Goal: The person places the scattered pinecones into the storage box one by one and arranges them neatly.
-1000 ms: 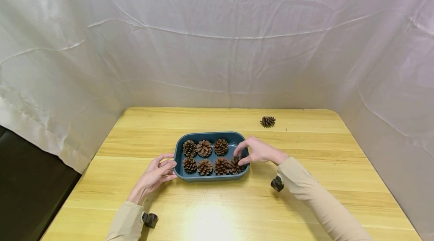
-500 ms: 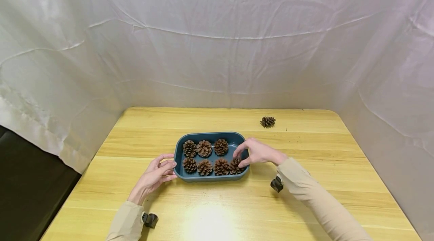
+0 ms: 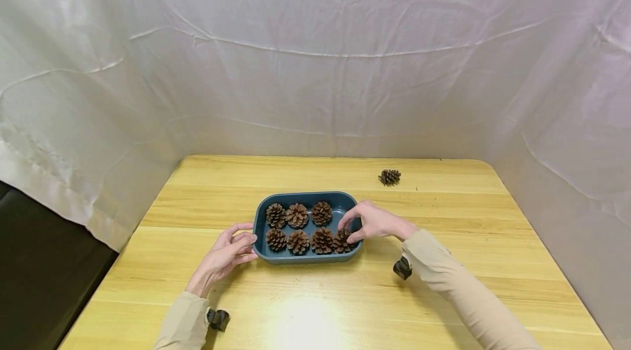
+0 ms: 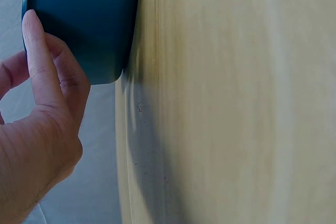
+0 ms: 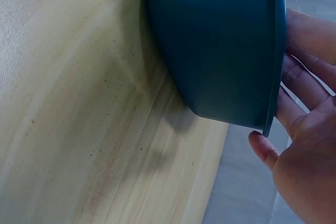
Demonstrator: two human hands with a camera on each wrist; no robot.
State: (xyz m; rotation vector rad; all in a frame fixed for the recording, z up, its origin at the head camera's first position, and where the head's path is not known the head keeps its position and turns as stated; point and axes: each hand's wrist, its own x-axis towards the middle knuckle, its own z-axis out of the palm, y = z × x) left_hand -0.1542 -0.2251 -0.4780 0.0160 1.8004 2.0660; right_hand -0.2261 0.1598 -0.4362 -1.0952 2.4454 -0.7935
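A dark blue rectangular tray (image 3: 305, 260) with rounded corners stands on the wooden table, with pine cones in two rows. My left hand (image 3: 229, 248) holds the tray's left end, thumb at the rim and fingers against the outer wall, also seen in the left wrist view. My right hand (image 3: 377, 220) reaches over the right end. Its thumb and fingers are curled around the front-right pine cone (image 3: 341, 241), partly hidden by them. Beside that cone sits another pine cone (image 3: 322, 241). In the right wrist view the tray wall (image 5: 220, 51) hides the fingertips and cones.
One darker pine cone (image 3: 390, 177) lies on the table (image 3: 443, 202) behind and right of the tray. Pale cloth (image 3: 315, 81) hangs around the back and sides. Small dark crumbs (image 5: 94, 153) dot the tabletop.
The front-right pine cone has shifted very slightly left with my right fingers on it. My left hand and the tray have stayed where they were.
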